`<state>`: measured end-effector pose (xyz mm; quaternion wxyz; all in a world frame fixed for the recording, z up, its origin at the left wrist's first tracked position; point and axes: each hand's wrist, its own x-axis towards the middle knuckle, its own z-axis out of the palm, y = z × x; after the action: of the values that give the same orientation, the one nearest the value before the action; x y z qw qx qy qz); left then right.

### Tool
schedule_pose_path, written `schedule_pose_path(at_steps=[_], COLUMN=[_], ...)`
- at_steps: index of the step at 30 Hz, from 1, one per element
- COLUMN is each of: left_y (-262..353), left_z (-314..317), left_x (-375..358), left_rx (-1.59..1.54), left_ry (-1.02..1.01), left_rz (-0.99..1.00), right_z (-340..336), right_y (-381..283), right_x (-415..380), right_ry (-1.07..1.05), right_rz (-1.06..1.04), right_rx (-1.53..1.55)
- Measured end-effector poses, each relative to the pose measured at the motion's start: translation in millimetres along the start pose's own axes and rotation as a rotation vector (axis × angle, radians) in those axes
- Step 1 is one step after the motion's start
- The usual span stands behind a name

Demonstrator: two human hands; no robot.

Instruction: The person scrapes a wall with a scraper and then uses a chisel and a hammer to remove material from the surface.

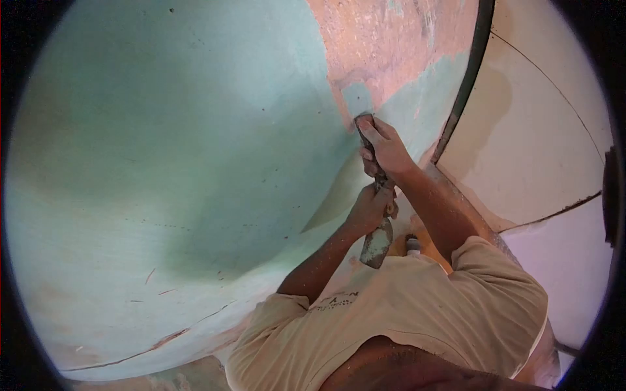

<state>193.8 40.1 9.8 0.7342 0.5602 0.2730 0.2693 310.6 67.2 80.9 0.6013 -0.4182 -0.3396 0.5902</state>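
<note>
My right hand (390,150) is closed around a dark, flat tool (364,122), thumb laid along its top. The tool's upper end overlaps the wall at the lower tip of a bare pinkish patch (391,45). Just below, my left hand (372,207) is closed on a grip from which a flat, plaster-smeared blade (376,246) points down toward my shirt. The hands are close together, and I cannot tell whether they hold one tool or two. A small green area (357,98) lies just above the dark tool's end.
The green painted wall (182,130) fills the left, with small pits and a long crack (173,337) low down. A dark vertical strip (471,78) separates it from a cream wall (541,98) on the right. My foot (413,245) shows below the hands.
</note>
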Motion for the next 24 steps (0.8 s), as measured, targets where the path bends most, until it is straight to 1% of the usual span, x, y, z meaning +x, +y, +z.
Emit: schedule_pose_path(at_steps=[2, 5, 7, 8, 11, 14, 17, 18, 21, 24], left_y=[-7, -8, 1, 14, 11, -8, 21, 17, 15, -6], left_z=[7, 12, 12, 7, 6, 13, 7, 7, 12, 15], left_x=[-8, -12, -7, -4, -2, -10, -6, -3, -4, -11], left_rx=[-0.006, 0.045, 0.092, 0.032, 0.01, -0.039, 0.058, -0.007, 0.019, -0.051], left_ry=[0.013, 0.057, 0.119, 0.032, 0.008, 0.04, 0.05, 0.006, 0.058, 0.024], left_rz=[-0.026, -0.039, -0.063, -0.008, 0.018, -0.017, -0.032, -0.019, -0.023, -0.012], right_z=[0, -11, -3, 0, 1, 1, 11, 9, 5, 0], right_y=[-2, 14, -4, -8, -10, -4, -18, -17, -14, -1], right_x=[-7, -12, -2, -2, -5, -15, -7, -6, -8, -16], right_ry=[-0.006, 0.044, -0.025, -0.055, -0.037, 0.005, -0.023, -0.024, -0.005, 0.007], right_rz=[0.02, 0.008, -0.024, -0.034, -0.008, 0.022, -0.014, 0.0, -0.022, 0.027], right_rx=[0.02, -0.006, -0.027, -0.031, 0.029, 0.002, -0.07, -0.015, 0.03, -0.007])
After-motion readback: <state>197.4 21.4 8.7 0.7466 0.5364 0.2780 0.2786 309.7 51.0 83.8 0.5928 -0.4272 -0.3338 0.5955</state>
